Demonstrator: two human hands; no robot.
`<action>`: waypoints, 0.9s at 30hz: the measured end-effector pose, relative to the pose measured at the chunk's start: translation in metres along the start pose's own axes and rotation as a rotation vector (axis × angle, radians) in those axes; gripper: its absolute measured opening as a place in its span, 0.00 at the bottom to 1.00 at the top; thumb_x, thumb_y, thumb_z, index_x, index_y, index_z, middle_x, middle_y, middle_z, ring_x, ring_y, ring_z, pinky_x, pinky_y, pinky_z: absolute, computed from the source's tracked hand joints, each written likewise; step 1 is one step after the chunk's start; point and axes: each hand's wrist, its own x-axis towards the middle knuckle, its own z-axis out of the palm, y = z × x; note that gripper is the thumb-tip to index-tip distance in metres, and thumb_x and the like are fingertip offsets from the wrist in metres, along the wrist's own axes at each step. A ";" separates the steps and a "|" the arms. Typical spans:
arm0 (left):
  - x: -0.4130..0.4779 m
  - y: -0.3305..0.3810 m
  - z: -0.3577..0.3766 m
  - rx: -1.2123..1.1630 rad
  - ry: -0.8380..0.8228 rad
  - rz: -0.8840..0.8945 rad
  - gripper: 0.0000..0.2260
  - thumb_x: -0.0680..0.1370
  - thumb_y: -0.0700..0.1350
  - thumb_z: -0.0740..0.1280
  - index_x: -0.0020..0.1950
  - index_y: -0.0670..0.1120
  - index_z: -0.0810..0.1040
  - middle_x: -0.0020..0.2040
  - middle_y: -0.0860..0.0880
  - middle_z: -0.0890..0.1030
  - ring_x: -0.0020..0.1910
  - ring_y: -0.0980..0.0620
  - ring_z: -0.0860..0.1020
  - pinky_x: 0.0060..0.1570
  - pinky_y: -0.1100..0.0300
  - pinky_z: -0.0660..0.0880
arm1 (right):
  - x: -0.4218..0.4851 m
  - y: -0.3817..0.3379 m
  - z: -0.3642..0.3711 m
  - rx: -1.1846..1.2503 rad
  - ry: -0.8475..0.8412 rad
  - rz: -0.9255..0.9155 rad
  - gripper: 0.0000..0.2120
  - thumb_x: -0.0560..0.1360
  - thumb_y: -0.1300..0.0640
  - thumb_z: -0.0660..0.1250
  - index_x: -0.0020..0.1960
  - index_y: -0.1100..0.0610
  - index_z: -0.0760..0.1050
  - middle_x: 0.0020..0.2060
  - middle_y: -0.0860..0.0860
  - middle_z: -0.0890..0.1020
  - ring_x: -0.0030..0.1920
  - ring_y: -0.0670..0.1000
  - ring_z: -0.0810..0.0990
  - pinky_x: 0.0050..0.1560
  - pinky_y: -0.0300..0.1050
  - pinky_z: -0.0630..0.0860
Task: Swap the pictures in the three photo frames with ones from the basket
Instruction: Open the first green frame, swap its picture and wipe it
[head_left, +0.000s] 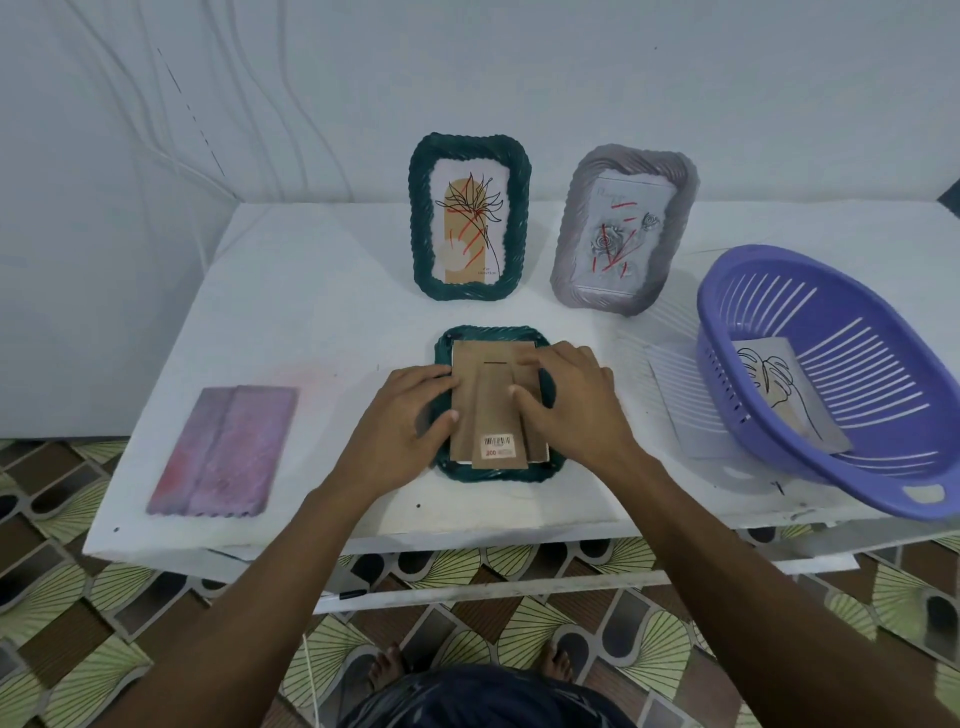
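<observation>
A dark green photo frame (488, 474) lies face down on the white table (311, 312), its brown cardboard back (488, 410) with a barcode sticker facing up. My left hand (410, 415) presses on the frame's left edge and my right hand (566, 405) rests on the right side of the back, fingers flat. Another green frame (470, 213) with a flower drawing stands upright behind it. A grey frame (623, 228) with a rose drawing leans to its right. The purple basket (727, 322) at the right holds a leaf drawing (789, 395).
A pink-purple rectangular piece (223, 452) lies flat at the table's left. A white sheet (680, 410) lies partly under the basket. The wall stands directly behind the table. The basket overhangs the table's front right edge. Patterned floor tiles lie below.
</observation>
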 end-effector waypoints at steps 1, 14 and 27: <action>0.002 0.001 0.000 0.006 -0.002 -0.008 0.21 0.77 0.53 0.62 0.68 0.47 0.75 0.69 0.52 0.72 0.68 0.55 0.66 0.69 0.58 0.63 | -0.001 0.006 0.000 0.014 0.011 0.005 0.17 0.77 0.45 0.64 0.63 0.49 0.73 0.61 0.49 0.75 0.61 0.52 0.70 0.62 0.53 0.67; 0.059 -0.013 -0.001 0.176 0.015 -0.058 0.21 0.76 0.55 0.60 0.66 0.48 0.76 0.60 0.49 0.76 0.60 0.47 0.71 0.56 0.54 0.63 | 0.034 0.033 0.001 0.100 0.022 0.033 0.17 0.75 0.45 0.67 0.63 0.47 0.75 0.58 0.49 0.78 0.57 0.52 0.74 0.59 0.59 0.71; 0.070 -0.023 -0.001 0.138 0.015 0.001 0.17 0.75 0.57 0.63 0.60 0.52 0.78 0.55 0.51 0.75 0.57 0.50 0.69 0.52 0.55 0.60 | 0.051 0.041 0.001 0.126 -0.019 0.009 0.11 0.73 0.46 0.70 0.56 0.42 0.78 0.51 0.46 0.78 0.51 0.48 0.73 0.52 0.49 0.63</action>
